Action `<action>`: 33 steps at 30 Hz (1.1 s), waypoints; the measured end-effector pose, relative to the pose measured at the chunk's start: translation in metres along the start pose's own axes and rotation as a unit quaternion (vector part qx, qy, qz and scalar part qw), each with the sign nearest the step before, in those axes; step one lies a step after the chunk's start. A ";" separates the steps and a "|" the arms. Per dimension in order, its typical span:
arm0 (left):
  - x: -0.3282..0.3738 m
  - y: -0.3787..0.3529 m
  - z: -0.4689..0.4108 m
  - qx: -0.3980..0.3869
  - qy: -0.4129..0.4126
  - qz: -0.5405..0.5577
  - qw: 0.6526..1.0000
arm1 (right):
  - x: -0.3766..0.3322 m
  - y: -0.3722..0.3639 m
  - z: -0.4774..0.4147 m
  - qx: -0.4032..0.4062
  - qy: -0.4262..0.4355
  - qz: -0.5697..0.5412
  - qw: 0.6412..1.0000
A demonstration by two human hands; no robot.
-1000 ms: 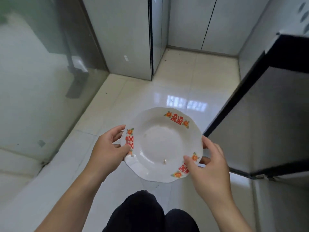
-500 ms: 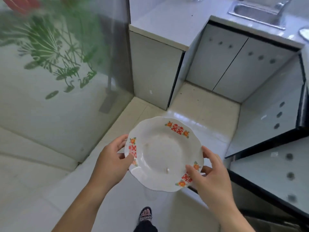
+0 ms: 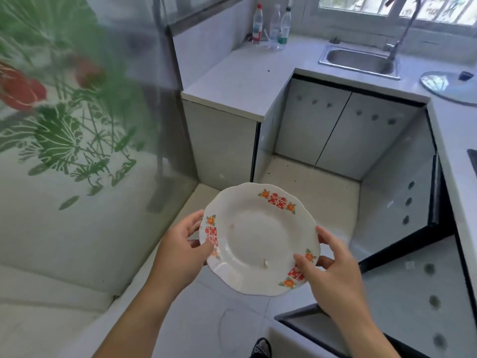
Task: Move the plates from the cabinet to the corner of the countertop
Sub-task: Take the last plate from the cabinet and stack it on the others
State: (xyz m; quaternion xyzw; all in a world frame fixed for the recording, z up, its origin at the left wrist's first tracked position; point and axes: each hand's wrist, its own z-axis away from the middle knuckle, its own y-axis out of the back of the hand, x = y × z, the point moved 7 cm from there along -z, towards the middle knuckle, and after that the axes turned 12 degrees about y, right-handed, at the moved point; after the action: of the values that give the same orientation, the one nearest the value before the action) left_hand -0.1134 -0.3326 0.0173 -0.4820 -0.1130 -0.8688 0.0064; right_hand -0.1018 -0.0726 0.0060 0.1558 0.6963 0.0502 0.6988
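Only 1 view to go on, the head cam, so here goes: the plate (image 3: 259, 239) is up in the air over the floor (image 3: 309, 182), roughly level and carried in 2 hands. The left hand (image 3: 180, 251) grips the left rim with its thumb over the top edge, and the right hand (image 3: 333, 275) does the same on the near-right rim. The fingers (image 3: 302, 262) on both sides are curled round the plate, nothing slack. What's changed over the last second: the view was mostly floor and cabinet fronts, and now it's tipped up so the whole bench (image 3: 245, 81) shows, with the sink (image 3: 358, 60), 3 bottles (image 3: 273, 27) in the far corner and a glass lid (image 3: 449, 86) off to the right. The hold on the plate looks the same as it did. So I'd say this plate is already out of the cabinet and we're on the carry leg, lining up a spot to set it down. Room-wise, the left arm of the bench has open surface between its front edge and the bottles, which is probably the easy landing. Watch the open cabinet doors (image 3: 418, 288) jutting out just beside the right hand, and the printed glass partition (image 3: 64, 125) close on the left.
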 end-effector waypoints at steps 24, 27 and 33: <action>0.149 -0.057 -0.220 -0.091 -0.003 0.023 0.996 | -0.004 -0.012 -0.235 0.055 0.003 -0.015 0.998; 0.182 -0.057 -0.253 -0.106 -0.023 0.028 0.994 | -0.021 -0.020 -0.272 0.073 0.020 -0.004 0.997; 0.228 -0.089 -0.304 -0.146 -0.044 -0.002 0.988 | -0.024 -0.006 -0.317 0.134 0.013 0.031 0.990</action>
State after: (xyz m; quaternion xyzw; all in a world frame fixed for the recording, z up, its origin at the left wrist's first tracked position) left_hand -0.5003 -0.2854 0.0367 -0.5151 0.0143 -0.8541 -0.0704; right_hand -0.4167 -0.0383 0.0328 0.2686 0.7005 -0.0198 0.6608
